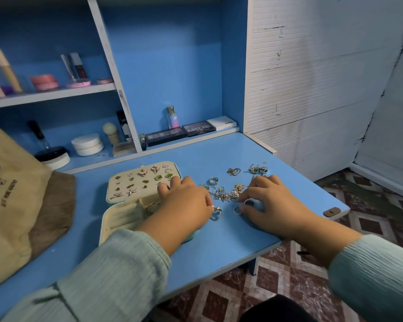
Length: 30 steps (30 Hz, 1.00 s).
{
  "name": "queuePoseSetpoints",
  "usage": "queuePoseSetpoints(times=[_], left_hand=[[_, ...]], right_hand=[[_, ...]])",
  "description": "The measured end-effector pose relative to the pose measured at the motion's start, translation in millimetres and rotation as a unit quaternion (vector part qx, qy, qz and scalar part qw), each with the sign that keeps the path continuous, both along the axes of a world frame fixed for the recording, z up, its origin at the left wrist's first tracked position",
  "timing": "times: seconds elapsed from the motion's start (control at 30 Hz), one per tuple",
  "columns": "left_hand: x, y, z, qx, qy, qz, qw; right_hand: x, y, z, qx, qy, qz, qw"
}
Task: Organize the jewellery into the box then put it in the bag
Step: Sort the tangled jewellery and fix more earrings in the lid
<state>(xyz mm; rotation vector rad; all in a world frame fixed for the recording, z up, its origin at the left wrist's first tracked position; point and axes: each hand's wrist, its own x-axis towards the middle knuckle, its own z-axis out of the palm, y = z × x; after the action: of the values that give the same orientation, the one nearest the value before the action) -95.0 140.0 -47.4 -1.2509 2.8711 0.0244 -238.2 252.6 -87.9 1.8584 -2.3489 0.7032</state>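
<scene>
The left hand covers the right part of the jewellery box, hiding the earrings and compartments beneath it. Its fingertips curl out of sight, so the grip on the ring beside the box is unclear. The right hand hides part of the tangled jewellery pile. Left of the box, the bag is cut off by the edge, its print unreadable.

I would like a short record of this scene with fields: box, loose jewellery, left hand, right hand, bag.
box: jewellery box open on the table, earrings pinned in its lid
loose jewellery: pile of rings and chains right of the box
left hand: left hand pinches a ring
right hand: right hand fingers a ring in the pile
bag: beige bag at left
</scene>
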Motion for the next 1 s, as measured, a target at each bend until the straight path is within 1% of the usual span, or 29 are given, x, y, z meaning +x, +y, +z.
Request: queuePoseSetpoints(times=[0.1, 0.2, 0.3, 0.43, 0.5, 0.57, 0.6, 0.67, 0.77, 0.87, 1.0], left_hand=[[0.6, -5.4, 2.7, 0.026, 0.01, 0.008, 1.0], [0.3, -7.7, -0.7, 0.022, 0.016, 0.002, 1.0], [-1.8, -8.2, -4.7, 0.016, 0.025, -0.006, 1.0], [-6.7, -16.5, -3.9, 0.015, 0.031, -0.001, 0.999], [-10.8, -21.3, -3.2, 0.001, 0.026, -0.003, 1.0], [-15.3, -23.6, -3.7, -0.012, 0.021, -0.015, 1.0], [-17.2, -23.8, -3.8, -0.014, 0.021, -0.023, 0.999], [-20.9, -23.2, -3.6, -0.013, 0.022, -0.049, 0.998], [-27.6, -23.4, -0.1, -0.011, 0.009, -0.103, 0.995], [-35.1, -25.3, 3.1, -0.004, -0.003, -0.147, 0.989], [-39.9, -27.5, 0.8, 0.006, 0.005, -0.165, 0.986]], right_hand=[[-5.3, -9.5, -3.8, -0.006, 0.007, -0.019, 1.0], [-4.2, -19.1, -7.8, -0.01, 0.02, -0.001, 1.0], [-3.2, -23.0, -14.9, -0.032, 0.055, 0.016, 0.998], [-5.8, -22.3, -15.3, -0.071, 0.014, 0.014, 0.997], [-8.7, -20.4, -13.9, -0.102, -0.02, -0.008, 0.995], [-12.4, -18.7, -11.5, -0.119, -0.028, -0.044, 0.991], [-14.3, -18.5, -9.3, -0.112, -0.025, -0.065, 0.991], [-19.9, -17.2, -3.8, -0.059, -0.009, -0.088, 0.994], [-31.6, -14.4, 7.7, 0.043, 0.018, -0.089, 0.995], [-37.3, -13.2, 22.8, 0.123, 0.021, -0.09, 0.988], [-40.7, -11.6, 32.1, 0.161, 0.012, -0.068, 0.985]])
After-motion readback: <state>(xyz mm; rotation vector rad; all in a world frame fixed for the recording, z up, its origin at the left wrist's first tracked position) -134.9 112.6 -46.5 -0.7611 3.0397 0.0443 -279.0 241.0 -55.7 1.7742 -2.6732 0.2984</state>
